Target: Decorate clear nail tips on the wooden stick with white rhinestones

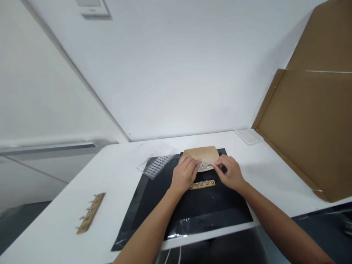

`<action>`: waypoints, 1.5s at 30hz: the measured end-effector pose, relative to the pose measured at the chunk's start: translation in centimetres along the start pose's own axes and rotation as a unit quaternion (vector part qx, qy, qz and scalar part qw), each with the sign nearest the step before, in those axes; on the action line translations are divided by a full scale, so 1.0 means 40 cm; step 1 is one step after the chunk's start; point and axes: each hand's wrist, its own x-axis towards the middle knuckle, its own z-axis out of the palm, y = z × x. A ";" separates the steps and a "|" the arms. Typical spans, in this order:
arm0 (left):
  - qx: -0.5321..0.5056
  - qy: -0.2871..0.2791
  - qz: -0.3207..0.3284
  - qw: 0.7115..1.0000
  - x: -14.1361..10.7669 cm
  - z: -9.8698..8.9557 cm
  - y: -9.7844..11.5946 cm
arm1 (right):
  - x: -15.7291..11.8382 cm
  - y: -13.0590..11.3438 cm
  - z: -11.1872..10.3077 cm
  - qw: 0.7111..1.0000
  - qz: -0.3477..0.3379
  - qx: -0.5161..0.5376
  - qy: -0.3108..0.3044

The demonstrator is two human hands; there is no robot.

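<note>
Both hands pinch a small clear plastic piece (206,165) at its two sides, over a tan tray-like piece (202,150). My left hand (186,171) is closed on its left edge; my right hand (228,171) is closed on its right edge. Just below them, a short wooden strip (202,184) with several metal studs lies on the black mat (203,205). What is printed or held on the clear piece is too small to tell.
Another wooden strip (90,213) with metal pegs lies at the left of the white table (115,183). Clear sheets with a slotted grid (158,166) overlap the mat's back left. A clear lid (249,136) and a large cardboard box (308,124) stand right.
</note>
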 end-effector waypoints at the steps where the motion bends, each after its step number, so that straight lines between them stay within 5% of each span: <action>1: -0.006 -0.003 0.001 1.000 -0.001 -0.003 -0.005 | 0.001 -0.003 0.000 1.000 0.001 0.012 -0.009; 10: -0.083 -0.060 -0.006 0.995 -0.010 -0.029 -0.040 | 0.005 -0.041 0.002 0.995 0.009 0.095 -0.025; 18: -0.106 -0.085 0.049 0.990 0.025 -0.042 0.011 | -0.001 -0.006 0.027 0.992 0.017 0.121 -0.003; 35: -0.199 -0.041 -0.010 0.979 -0.009 -0.020 0.001 | -0.010 -0.038 0.037 0.993 -0.022 0.115 -0.022; 45: -0.156 -0.053 0.035 0.986 -0.002 -0.027 0.004 | -0.002 -0.038 0.009 0.994 -0.036 0.051 -0.091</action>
